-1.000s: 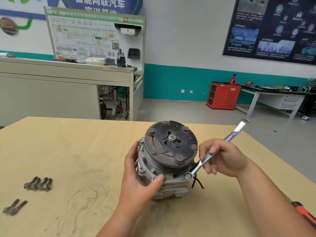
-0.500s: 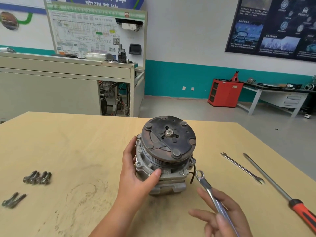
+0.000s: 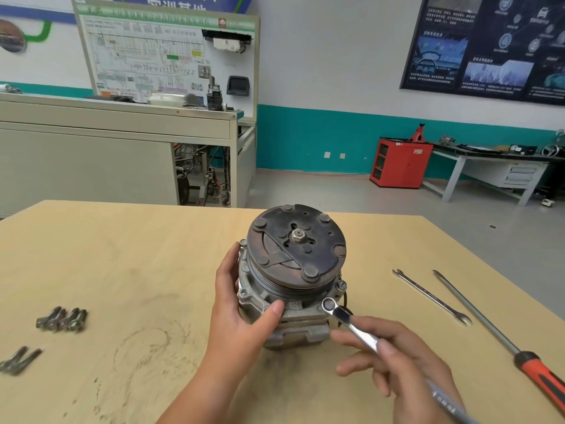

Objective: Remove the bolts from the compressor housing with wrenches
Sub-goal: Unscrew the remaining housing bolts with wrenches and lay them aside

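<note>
The grey compressor [image 3: 293, 304] stands upright in the middle of the wooden table [image 3: 122, 264], its dark rusty clutch plate [image 3: 296, 246] facing up. My left hand [image 3: 241, 316] grips the housing from the left, thumb on the front. My right hand [image 3: 397, 359] holds a silver ring wrench [image 3: 351, 325] between thumb and fingers, its handle running back past my wrist. The wrench's ring end [image 3: 328, 305] lies against the housing's front right rim. A bolt head [image 3: 341, 284] shows on the rim just above and right of the ring.
Several removed bolts [image 3: 62, 319] lie at the left of the table, and more loose bolts [image 3: 18, 361] near the left edge. An open-end wrench [image 3: 431, 296] and a long red-handled screwdriver [image 3: 501, 341] lie to the right of the compressor.
My right hand swung the wrench off the housing and down toward me, then brought its ring end back up to the front right rim. My left hand kept its grip.
</note>
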`<move>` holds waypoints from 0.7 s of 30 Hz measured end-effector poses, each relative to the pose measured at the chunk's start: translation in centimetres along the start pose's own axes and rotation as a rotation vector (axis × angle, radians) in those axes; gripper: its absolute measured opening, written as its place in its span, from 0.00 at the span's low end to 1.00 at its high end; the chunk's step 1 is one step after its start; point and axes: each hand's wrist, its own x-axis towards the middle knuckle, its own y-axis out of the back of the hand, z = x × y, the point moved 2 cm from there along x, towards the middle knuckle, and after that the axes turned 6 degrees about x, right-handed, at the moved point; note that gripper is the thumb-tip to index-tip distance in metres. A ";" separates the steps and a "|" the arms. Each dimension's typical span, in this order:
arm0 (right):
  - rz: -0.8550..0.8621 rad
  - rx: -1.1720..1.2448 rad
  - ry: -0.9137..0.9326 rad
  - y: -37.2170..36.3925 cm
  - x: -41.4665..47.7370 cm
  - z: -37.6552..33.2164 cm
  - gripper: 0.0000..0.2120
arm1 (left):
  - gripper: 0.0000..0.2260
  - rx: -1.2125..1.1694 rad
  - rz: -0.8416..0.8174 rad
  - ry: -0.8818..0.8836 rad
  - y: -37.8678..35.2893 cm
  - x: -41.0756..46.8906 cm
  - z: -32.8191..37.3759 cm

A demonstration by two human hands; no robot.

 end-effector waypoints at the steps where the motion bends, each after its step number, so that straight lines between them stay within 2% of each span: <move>1: -0.037 0.003 -0.030 0.4 0.8 -0.4 0.16 | 0.39 -0.002 -0.002 0.004 0.0 0.0 0.0; 10: -0.585 -0.033 -0.407 1.0 12.4 -1.3 0.15 | 0.39 0.009 0.002 0.023 0.0 0.0 0.0; 13: -0.693 0.045 -0.464 0.4 13.3 -1.0 0.09 | 0.39 0.011 0.002 0.022 0.1 0.0 0.1; 15: -0.713 0.193 -0.437 1.1 12.8 -0.4 0.11 | 0.39 0.013 0.001 0.027 0.1 0.0 0.2; 18: -0.687 0.702 -0.448 2.7 10.7 1.1 0.12 | 0.38 0.015 0.006 0.028 0.1 0.0 0.2; 19: -0.653 0.864 -0.444 3.1 9.6 1.5 0.15 | 0.38 0.013 0.008 0.030 0.1 0.0 0.2; 21: -0.477 0.932 -0.405 3.8 7.2 1.8 0.17 | 0.38 0.015 0.011 0.032 0.0 -0.1 0.2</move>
